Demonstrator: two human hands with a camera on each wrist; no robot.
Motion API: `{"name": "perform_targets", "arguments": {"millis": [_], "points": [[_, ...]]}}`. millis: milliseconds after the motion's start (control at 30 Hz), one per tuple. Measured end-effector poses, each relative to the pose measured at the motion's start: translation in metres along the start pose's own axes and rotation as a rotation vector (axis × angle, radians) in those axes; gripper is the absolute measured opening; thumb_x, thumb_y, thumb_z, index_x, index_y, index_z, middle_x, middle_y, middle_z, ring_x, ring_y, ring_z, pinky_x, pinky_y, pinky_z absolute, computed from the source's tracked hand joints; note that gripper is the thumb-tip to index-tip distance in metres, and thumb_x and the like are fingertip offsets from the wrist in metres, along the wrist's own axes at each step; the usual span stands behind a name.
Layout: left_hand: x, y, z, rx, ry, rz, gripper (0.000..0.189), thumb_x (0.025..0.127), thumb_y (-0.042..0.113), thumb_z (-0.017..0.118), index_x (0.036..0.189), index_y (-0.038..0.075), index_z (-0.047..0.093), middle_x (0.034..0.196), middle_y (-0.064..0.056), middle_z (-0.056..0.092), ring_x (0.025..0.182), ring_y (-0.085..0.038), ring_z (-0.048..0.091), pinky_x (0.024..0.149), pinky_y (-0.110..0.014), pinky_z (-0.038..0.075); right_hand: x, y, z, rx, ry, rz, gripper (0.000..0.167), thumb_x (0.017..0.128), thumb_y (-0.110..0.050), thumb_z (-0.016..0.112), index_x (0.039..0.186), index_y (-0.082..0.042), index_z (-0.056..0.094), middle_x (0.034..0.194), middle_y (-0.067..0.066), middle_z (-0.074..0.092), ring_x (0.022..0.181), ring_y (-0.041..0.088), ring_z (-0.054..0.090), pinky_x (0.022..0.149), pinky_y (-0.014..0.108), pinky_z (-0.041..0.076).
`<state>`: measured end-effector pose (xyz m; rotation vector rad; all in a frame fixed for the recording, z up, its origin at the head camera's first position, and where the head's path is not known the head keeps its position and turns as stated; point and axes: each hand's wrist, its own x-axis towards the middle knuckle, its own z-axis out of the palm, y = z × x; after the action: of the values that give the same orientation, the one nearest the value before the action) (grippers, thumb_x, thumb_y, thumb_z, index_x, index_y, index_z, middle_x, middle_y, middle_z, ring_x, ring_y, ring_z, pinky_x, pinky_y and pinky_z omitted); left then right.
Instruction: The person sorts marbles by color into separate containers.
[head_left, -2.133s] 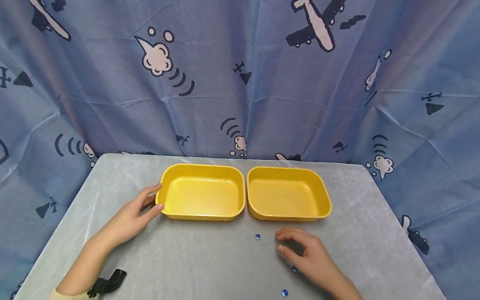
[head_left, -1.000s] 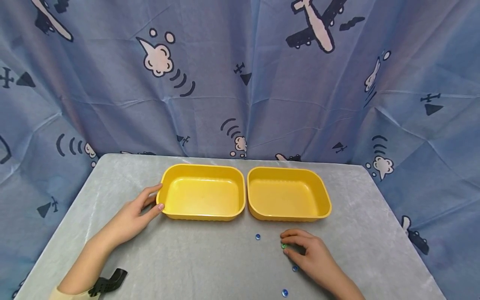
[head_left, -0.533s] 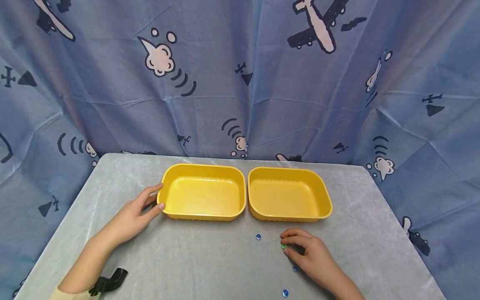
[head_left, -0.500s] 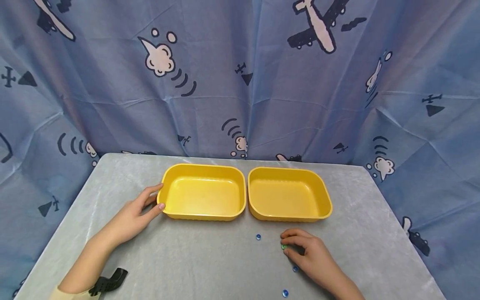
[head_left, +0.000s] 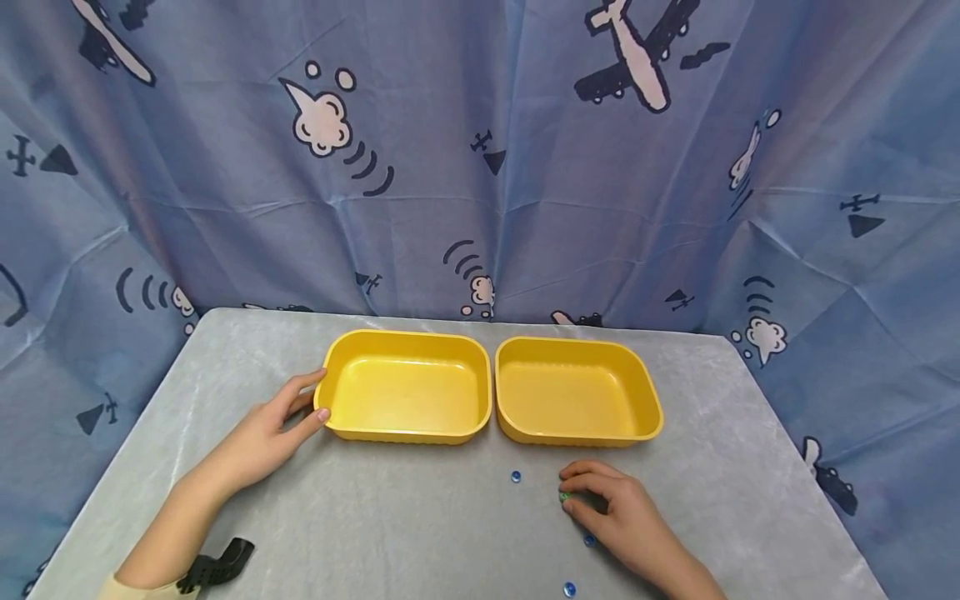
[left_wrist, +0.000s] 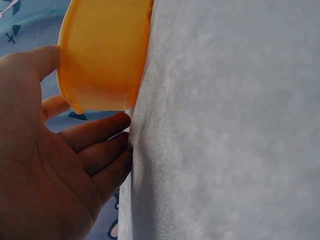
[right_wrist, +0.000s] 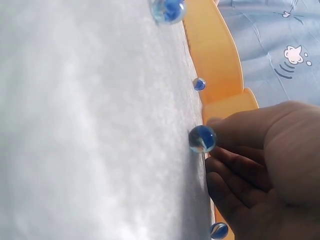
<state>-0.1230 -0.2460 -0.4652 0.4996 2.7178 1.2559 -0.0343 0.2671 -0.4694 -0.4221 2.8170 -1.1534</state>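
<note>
At the left, my left hand (head_left: pixel 262 433) touches the rim of the left yellow tray (head_left: pixel 408 436), thumb tip and forefinger on its end wall. In the left wrist view, the other fingers lie loosely below that tray's end. Before the right yellow tray (head_left: pixel 581 438), my right hand (head_left: pixel 626 512) pinches a small green marble (head_left: pixel 564 496) between thumb and forefinger, low over the table. The right wrist view hides this marble. Blue glass marbles lie around: one to the left (head_left: pixel 516 477), one beneath the thumb (head_left: pixel 589 541), one nearer the front (head_left: pixel 570 589).
Both trays stand side by side at the back of the grey cloth-covered table (head_left: pixel 390 525). Another blue marble (right_wrist: pixel 219 230) appears below the fingers in the right wrist view. A blue curtain (head_left: pixel 420 167) with printed planes hangs behind. A black strap (head_left: pixel 217 567) sits at the left wrist.
Since two seconds ago, the right thumb and forefinger have come together on the green marble; in the last half second that hand shifts very slightly left. My left hand stays put.
</note>
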Motion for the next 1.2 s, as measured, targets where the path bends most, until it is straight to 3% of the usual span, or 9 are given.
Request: {"name": "perform_targets", "arguments": {"millis": [333, 800, 1200], "points": [[0.001, 0.002, 0.000, 0.004, -0.004, -0.016, 0.065, 0.113, 0.042, 0.063, 0.169, 0.021, 0.037, 0.154, -0.023, 0.061, 0.147, -0.044, 0.053, 0.115, -0.072, 0.040, 0.001, 0.000, 0.000, 0.000, 0.015, -0.027, 0.020, 0.095, -0.011, 0.087, 0.105, -0.027, 0.080, 0.120, -0.013, 0.074, 0.111, 0.008, 0.071, 0.097, 0.034, 0.060], [0.000, 0.004, 0.000, 0.013, 0.000, -0.013, 0.066, 0.113, 0.042, 0.062, 0.170, 0.021, 0.037, 0.155, -0.024, 0.060, 0.147, -0.046, 0.052, 0.115, -0.073, 0.039, 0.006, -0.005, -0.005, 0.009, -0.025, -0.077, 0.013, 0.100, -0.017, 0.083, 0.110, -0.024, 0.079, 0.115, -0.012, 0.076, 0.109, 0.007, 0.071, 0.096, 0.037, 0.061], [0.000, 0.003, 0.001, 0.017, 0.002, -0.018, 0.066, 0.113, 0.042, 0.062, 0.170, 0.021, 0.036, 0.155, -0.023, 0.060, 0.148, -0.045, 0.052, 0.115, -0.073, 0.039, 0.017, -0.023, -0.014, -0.024, -0.041, -0.098, 0.011, 0.102, -0.018, 0.081, 0.113, -0.021, 0.079, 0.108, -0.013, 0.075, 0.100, 0.004, 0.069, 0.089, 0.038, 0.062]]}}
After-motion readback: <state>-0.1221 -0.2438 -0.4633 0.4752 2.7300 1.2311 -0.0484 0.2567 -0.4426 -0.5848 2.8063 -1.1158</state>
